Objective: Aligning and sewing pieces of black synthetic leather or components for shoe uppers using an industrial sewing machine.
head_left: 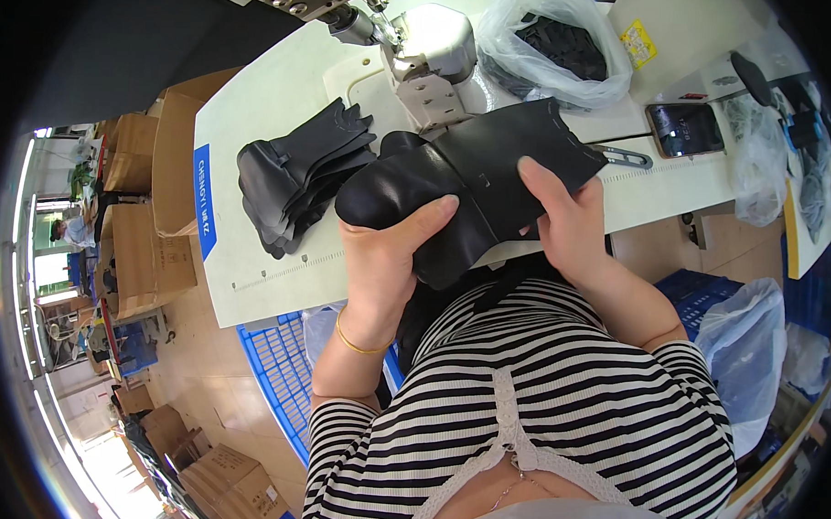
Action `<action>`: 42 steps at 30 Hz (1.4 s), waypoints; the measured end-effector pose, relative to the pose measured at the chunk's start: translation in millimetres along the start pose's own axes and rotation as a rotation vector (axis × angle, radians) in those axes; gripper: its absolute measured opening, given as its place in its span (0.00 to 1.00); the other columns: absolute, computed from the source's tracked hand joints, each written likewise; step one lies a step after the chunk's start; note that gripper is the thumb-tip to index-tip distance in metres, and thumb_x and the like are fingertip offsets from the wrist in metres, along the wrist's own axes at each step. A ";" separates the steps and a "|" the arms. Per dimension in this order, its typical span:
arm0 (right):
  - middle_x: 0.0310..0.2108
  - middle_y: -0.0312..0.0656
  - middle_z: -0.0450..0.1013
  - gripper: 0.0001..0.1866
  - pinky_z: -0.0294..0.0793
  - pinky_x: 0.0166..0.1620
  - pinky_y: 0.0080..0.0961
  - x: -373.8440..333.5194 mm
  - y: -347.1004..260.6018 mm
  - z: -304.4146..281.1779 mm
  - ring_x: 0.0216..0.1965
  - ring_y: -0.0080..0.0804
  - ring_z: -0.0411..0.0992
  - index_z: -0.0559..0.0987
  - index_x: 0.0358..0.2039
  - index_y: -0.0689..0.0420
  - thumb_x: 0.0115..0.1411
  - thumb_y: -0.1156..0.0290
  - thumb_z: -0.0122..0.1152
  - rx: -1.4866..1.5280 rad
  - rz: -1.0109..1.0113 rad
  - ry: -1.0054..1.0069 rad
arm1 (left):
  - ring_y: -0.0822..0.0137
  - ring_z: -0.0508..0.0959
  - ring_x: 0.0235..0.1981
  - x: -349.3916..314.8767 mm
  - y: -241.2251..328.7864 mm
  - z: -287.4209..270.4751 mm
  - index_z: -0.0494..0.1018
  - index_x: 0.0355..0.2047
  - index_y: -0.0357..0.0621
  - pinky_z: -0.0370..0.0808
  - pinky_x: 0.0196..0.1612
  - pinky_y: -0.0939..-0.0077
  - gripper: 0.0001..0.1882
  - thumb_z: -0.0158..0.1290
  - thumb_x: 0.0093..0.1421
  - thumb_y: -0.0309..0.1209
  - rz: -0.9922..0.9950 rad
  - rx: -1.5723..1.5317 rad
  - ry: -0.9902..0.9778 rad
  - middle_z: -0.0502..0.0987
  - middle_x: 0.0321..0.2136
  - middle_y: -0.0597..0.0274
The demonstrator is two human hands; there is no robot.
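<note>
Both my hands hold a black leather shoe upper (510, 176) above the front edge of the sewing table. It has a seam across its middle, a rounded shiny end at the left and a notched edge at the right. My left hand (379, 258) grips the rounded end, thumb on top and fingers hidden beneath. Near the notched end, my right hand (568, 219) pinches the leather, thumb on top and most fingers underneath. Just behind stands a sewing machine (433, 63). A fanned stack of black leather pieces (295, 168) lies to the left.
A clear plastic bag (605, 83) of black pieces stands at the back, with a phone (684, 130) right of it. Thread snips (628, 157) lie partly under the leather. Blue crates (279, 369) sit below the table; cartons (145, 259) stack at the left.
</note>
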State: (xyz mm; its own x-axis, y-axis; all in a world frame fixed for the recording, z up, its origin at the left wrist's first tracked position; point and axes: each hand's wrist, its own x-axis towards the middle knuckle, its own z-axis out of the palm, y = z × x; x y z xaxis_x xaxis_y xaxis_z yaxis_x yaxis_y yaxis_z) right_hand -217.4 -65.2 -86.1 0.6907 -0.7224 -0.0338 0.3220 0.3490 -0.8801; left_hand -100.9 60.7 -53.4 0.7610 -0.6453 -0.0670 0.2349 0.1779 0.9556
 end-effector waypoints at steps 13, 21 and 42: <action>0.36 0.37 0.74 0.10 0.72 0.27 0.13 19.4 -2.4 11.7 0.32 0.16 0.71 0.75 0.42 0.64 0.62 0.74 0.55 -0.217 -0.491 -0.159 | 0.70 0.79 0.30 18.0 17.8 4.5 0.75 0.33 0.34 0.78 0.36 0.77 0.12 0.59 0.46 0.13 -0.042 -0.048 0.020 0.79 0.30 0.58; 0.33 0.35 0.74 0.10 0.71 0.25 0.13 49.4 -18.2 37.8 0.28 0.17 0.71 0.76 0.40 0.63 0.61 0.71 0.57 -0.193 -0.435 -0.116 | 0.69 0.79 0.28 56.7 51.4 1.9 0.76 0.32 0.34 0.78 0.34 0.76 0.10 0.59 0.47 0.15 -0.035 -0.054 -0.029 0.79 0.28 0.58; 0.21 0.33 0.72 0.11 0.69 0.23 0.17 90.1 -27.0 54.5 0.21 0.16 0.67 0.78 0.31 0.65 0.62 0.69 0.56 -0.178 -0.372 -0.013 | 0.65 0.79 0.27 113.4 69.1 0.0 0.77 0.30 0.26 0.78 0.32 0.74 0.07 0.59 0.47 0.15 -0.144 -0.038 -0.034 0.79 0.27 0.52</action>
State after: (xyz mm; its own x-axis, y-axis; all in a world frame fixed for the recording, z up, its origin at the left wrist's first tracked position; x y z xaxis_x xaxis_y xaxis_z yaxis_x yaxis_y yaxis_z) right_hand -128.6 -107.1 -39.6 0.5567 -0.7721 0.3066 0.4345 -0.0439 -0.8996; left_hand 1.6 -0.3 5.1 0.6971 -0.6906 -0.1924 0.3634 0.1090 0.9253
